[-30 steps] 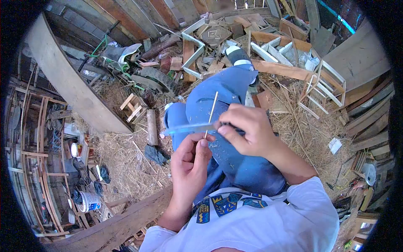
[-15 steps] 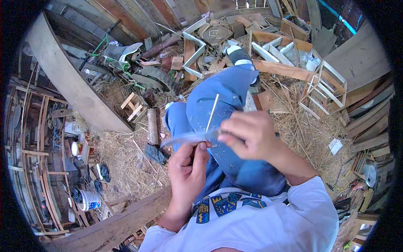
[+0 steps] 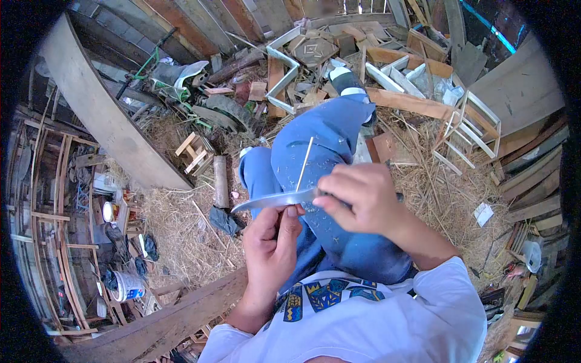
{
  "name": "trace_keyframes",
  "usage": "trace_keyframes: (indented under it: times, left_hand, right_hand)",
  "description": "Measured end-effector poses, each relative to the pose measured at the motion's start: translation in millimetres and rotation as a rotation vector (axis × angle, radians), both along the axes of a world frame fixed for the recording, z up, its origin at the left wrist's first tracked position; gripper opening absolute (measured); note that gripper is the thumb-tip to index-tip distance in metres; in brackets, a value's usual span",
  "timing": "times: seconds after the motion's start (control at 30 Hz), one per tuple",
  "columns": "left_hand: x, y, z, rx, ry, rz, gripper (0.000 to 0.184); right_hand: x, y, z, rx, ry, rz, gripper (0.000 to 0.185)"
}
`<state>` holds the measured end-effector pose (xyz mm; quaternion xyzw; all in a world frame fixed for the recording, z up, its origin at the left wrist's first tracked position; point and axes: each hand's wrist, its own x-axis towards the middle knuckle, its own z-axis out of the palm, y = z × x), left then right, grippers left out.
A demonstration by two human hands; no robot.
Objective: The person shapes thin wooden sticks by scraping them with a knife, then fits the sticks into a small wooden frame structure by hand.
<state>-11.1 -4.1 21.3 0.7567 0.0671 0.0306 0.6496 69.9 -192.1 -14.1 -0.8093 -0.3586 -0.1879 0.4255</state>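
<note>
My right hand [image 3: 357, 196] is closed round the handle of a knife [image 3: 272, 199], whose broad, curved blade points left. A thin, pale stick [image 3: 305, 163] rises from behind the blade and leans over my thigh. With thumb and fingers, my left hand [image 3: 275, 233] pinches the stick's lower end just below the blade. The blade crosses the stick close to my left fingertips. Small pale shavings lie on my blue trousers [image 3: 315, 133].
Straw and scraps cover the ground. A wide board [image 3: 115, 115] leans at the left, and a wooden beam [image 3: 163, 317] runs beside me. White-edged wooden frames [image 3: 469, 130] and a scrap pile stand ahead. A white bucket [image 3: 128, 287] sits at lower left.
The knife blade, blurred before, now shows sharply, at almost the same place on the stick. Both hands keep their grips. The view has shifted very slightly.
</note>
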Motion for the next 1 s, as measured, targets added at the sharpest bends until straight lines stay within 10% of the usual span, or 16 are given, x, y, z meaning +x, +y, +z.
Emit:
trace_keyframes:
  times: [0.17,0.4,1.0]
  left_hand:
    - [-1,11,-9,-0.142,0.005,-0.056,0.019]
    - [-9,14,0,-0.308,0.034,-0.032,0.020]
    - [-51,47,5,-0.521,-0.059,-0.121,0.019]
  right_hand:
    - [40,-16,4,0.266,0.080,-0.383,0.016]
    - [-5,11,32,-0.140,-0.041,-0.019,0.018]
    - [-21,20,80,-0.112,-0.150,-0.222,0.016]
